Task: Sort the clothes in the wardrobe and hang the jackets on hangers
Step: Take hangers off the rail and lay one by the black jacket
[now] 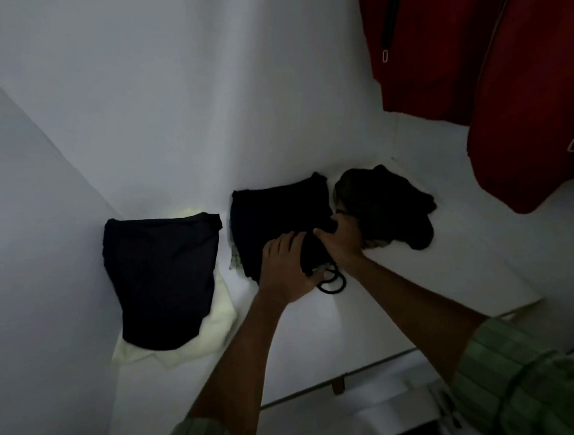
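Note:
Three piles of clothes lie on the white wardrobe shelf (pixel 322 334). In the middle is a folded black garment (pixel 275 214) with a black drawstring (pixel 333 284) looping out at its near edge. My left hand (pixel 284 269) rests on its near side, fingers curled over the cloth. My right hand (pixel 340 239) grips its near right corner. To the left a dark folded garment (pixel 161 278) lies on a pale cream one (pixel 215 326). At the right sits a crumpled dark and olive bundle (pixel 381 206). Red jackets (pixel 493 63) hang at the upper right.
White wardrobe walls (pixel 167 106) close in the back and left side. The shelf's front edge runs diagonally below my forearms, with a lower white compartment under it. The hanging red jackets reach down close to the shelf's right end.

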Tool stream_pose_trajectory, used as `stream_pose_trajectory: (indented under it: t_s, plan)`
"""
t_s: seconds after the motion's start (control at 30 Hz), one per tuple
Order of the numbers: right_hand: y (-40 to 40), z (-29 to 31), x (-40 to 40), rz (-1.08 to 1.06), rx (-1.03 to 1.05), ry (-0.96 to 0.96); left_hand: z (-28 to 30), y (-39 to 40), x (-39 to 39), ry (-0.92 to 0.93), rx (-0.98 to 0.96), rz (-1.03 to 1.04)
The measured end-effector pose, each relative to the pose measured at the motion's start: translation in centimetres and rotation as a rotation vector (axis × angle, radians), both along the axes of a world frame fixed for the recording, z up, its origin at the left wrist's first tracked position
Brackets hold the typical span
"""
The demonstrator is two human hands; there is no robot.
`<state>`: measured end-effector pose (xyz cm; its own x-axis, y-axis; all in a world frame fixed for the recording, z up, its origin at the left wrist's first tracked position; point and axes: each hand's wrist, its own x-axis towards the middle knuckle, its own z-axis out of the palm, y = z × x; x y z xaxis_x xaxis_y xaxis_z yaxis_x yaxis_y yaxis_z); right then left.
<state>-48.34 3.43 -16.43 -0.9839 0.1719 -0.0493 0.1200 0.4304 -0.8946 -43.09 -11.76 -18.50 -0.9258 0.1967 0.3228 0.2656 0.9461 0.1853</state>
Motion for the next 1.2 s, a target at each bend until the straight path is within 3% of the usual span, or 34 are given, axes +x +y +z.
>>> stream_pose_trajectory:
  t_s: [0.13, 0.23, 0.3, 0.4, 0.5, 0.63, 0.77, 0.87, 0.97, 1.07, 1.2]
  plan:
    - [0.2, 0.1, -1.2, -0.094, -0.242, -0.183, 0.1, -0.3, -1.0, -0.042, 0.192, 0.04]
    - [0.5, 1.9, -1.9, -0.102, -0.501, -0.221, 1.1, -0.2, -1.4, -0.103, 0.444, 0.041]
    - [0.3, 4.2, -1.8, 0.01, -0.722, -0.262, 2.1, -0.7, -1.7, -0.246, 0.714, 0.147]
    - [-0.2, 6.7, -1.8, 0.242, -0.893, -0.3, 3.3, -1.8, -1.8, -0.396, 1.211, 0.219]
    - [-1.1, 7.4, -1.9, 0.3, -0.96, -0.337, 4.0, -2.3, -1.6, -0.464, 1.394, 0.171]
    - [-1.8, 6.1, -2.1, 0.27, -1.036, -0.327, 3.7, -2.9, -1.6, -0.54, 1.419, 0.069]
    - [-1.7, 4.4, -1.8, 0.192, -1.171, -0.298, 3.1, -1.6, -1.0, -0.391, 1.001, 0.053]
    - [-1.4, 3.3, -1.1, 0.123, -1.241, -0.265, 2.7, 0.4, -0.8, -0.225, 0.874, 0.196]
    - [-0.8, 1.8, -0.3, -0.024, -1.257, -0.229, 3.7, 1.0, -0.9, -0.197, 0.955, 0.343]
    - [-0.8, 1.1, 0.4, -0.036, -1.192, -0.283, 4.8, 0.1, -1.0, -0.237, 1.185, 0.298]
    - [-2.6, 2.7, 1.1, 0.088, -1.266, -0.39, 8.2, -0.7, -0.4, -0.093, 1.093, 0.239]
